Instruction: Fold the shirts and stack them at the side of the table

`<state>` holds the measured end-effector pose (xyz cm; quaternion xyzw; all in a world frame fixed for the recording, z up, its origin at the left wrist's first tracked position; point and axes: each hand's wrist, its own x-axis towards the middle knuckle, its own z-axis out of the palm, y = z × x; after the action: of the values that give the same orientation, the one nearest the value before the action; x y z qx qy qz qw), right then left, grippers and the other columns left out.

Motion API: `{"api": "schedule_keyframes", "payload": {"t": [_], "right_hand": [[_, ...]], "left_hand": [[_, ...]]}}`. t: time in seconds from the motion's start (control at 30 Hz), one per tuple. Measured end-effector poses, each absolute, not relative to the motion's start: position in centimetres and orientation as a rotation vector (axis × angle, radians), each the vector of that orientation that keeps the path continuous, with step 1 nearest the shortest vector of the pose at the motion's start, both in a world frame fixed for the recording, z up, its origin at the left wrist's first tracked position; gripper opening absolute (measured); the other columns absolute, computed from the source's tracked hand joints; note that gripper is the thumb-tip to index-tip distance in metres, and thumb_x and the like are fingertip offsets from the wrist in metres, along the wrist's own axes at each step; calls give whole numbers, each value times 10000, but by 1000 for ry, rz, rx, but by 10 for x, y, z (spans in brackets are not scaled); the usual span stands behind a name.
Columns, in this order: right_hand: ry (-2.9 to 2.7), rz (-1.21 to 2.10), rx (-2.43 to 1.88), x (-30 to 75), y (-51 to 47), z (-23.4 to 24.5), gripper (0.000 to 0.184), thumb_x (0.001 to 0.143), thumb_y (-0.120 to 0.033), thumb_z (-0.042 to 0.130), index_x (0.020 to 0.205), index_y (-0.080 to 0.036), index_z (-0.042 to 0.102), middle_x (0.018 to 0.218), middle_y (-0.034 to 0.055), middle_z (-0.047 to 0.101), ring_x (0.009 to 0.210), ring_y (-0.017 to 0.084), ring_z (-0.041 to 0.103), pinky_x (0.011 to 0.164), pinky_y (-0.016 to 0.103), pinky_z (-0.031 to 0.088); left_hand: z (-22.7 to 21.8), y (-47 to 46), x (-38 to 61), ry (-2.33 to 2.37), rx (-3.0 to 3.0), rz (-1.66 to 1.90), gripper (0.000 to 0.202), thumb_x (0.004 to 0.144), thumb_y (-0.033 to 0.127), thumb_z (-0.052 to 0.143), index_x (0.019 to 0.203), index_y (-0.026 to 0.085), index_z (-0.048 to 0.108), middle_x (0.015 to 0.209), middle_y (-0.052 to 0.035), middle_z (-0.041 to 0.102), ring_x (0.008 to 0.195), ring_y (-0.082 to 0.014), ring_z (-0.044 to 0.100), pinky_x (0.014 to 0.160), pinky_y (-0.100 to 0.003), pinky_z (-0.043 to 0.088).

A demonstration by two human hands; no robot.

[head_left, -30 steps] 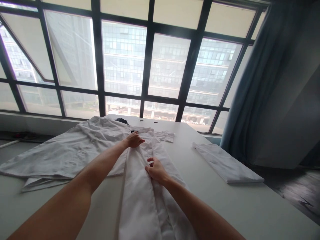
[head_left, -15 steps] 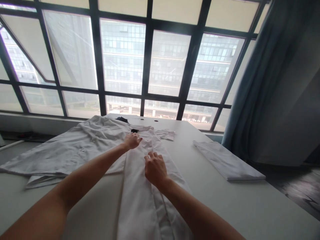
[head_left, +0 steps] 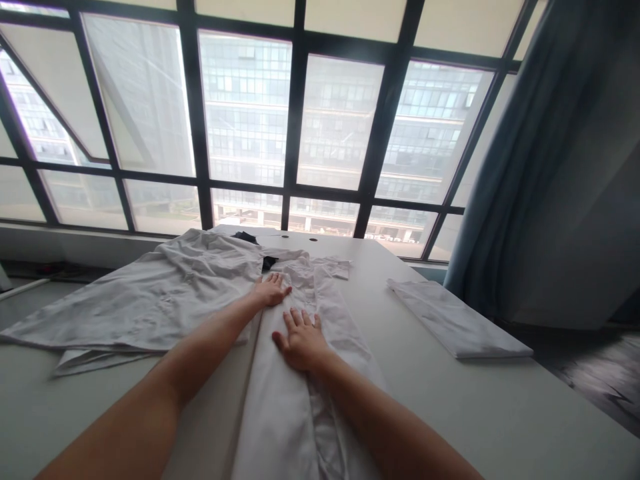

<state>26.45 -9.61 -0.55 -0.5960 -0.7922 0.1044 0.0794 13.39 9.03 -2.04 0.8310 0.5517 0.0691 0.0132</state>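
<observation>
As the head view shows, the left hand point(head_left: 273, 292) and the right hand point(head_left: 300, 340) lie open, palms down, on a long strip of white cloth point(head_left: 273, 417) on the counter point(head_left: 425, 407), its left side flat, its right side and far end creased and not yet smooth. A wrinkled white garment point(head_left: 130, 300) crowds its left, a folded white piece point(head_left: 457, 320) lies well apart at right, and a dark item point(head_left: 269, 263), too small to name surely, sits just beyond the left hand.
</observation>
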Motion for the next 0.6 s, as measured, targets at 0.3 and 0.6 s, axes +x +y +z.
{"api": "schedule_keyframes", "payload": {"t": [0.3,0.6], "right_hand": [[-2350,289,-1763,288,-86,4,666,993,-515,314,1549,-151,266,1624,145,193,1500,285,141,1180,545,109],[-2383,185,-1957,374,-135,-5,609,1008,-496,265,1545,-211,295,1629,106,189,1508,269,116,1165,585,77]], "left_hand": [[-18,6,117,1462,2681,237,624,1018,516,246,1539,175,282,1610,-166,213,1494,-285,178,1170,-517,210],[-17,-91,106,1184,2741,138,762,929,688,351,1557,268,251,1627,-124,139,1502,-322,105,1172,-549,158]]}}
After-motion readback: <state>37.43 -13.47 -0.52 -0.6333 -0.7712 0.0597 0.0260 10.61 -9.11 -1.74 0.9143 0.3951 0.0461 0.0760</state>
